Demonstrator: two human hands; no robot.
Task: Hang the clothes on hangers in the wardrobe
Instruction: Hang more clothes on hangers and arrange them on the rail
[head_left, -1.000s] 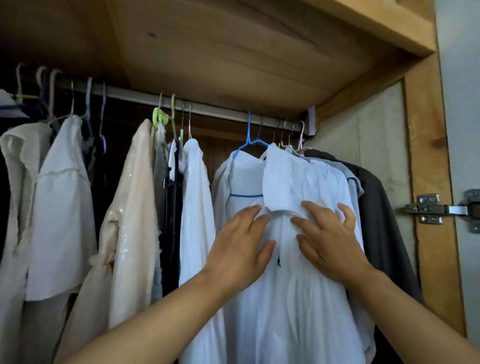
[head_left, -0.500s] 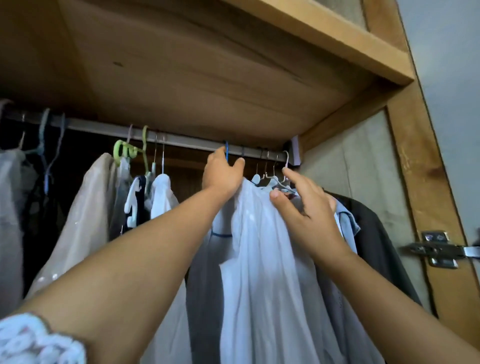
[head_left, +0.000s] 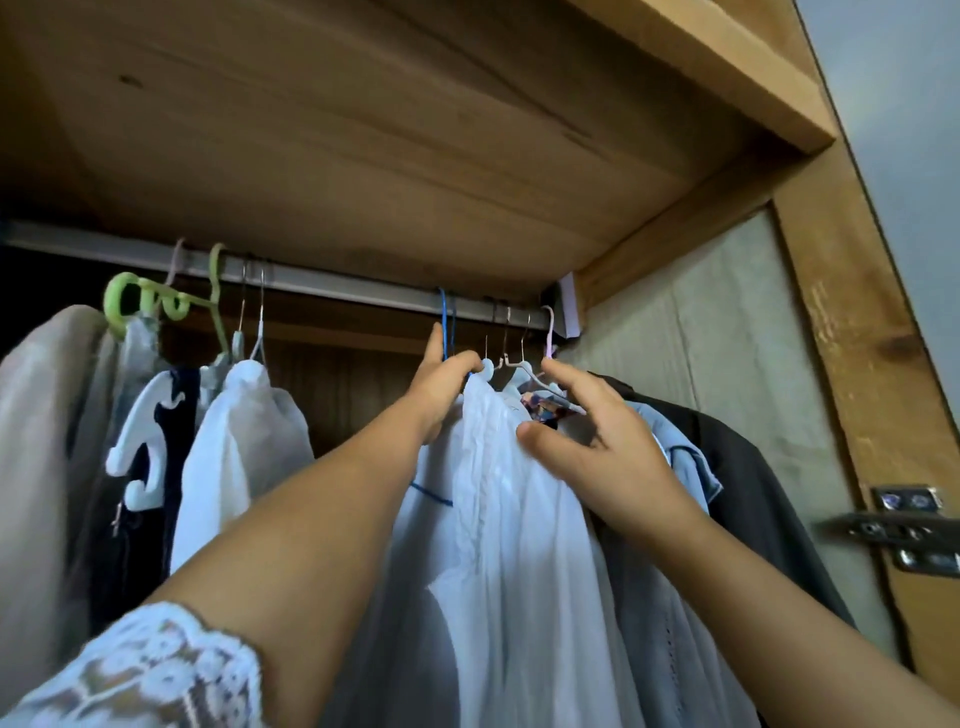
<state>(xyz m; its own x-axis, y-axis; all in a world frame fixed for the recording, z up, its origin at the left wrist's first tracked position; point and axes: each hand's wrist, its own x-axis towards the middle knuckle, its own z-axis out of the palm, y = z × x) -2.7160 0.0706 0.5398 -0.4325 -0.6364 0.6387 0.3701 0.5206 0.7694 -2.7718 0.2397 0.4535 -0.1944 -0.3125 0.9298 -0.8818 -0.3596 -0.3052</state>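
Note:
A white shirt (head_left: 493, 519) hangs on a blue hanger (head_left: 444, 325) whose hook sits over the metal rail (head_left: 311, 280) of the wardrobe. My left hand (head_left: 441, 384) is raised to the top of the shirt, fingers curled round the hanger's neck at the collar and the index finger pointing up along the hook. My right hand (head_left: 597, 452) is beside it with spread fingers. Its thumb touches the shirt's right shoulder, and its fingertips are near the neighbouring hangers (head_left: 524, 369).
Left of the shirt hang a white blouse (head_left: 239, 441), a dark garment, a beige garment (head_left: 41, 415) and a green hanger (head_left: 135, 306). To the right are a light blue shirt (head_left: 675, 447), a dark jacket (head_left: 753, 493), the wooden side frame (head_left: 857, 364) and a door hinge (head_left: 904, 525). A wooden shelf (head_left: 363, 130) sits close above the rail.
Both hands rose from the shirt's chest to its top at the hanger. The left hand took hold of the hanger's neck, and the view tilted upward.

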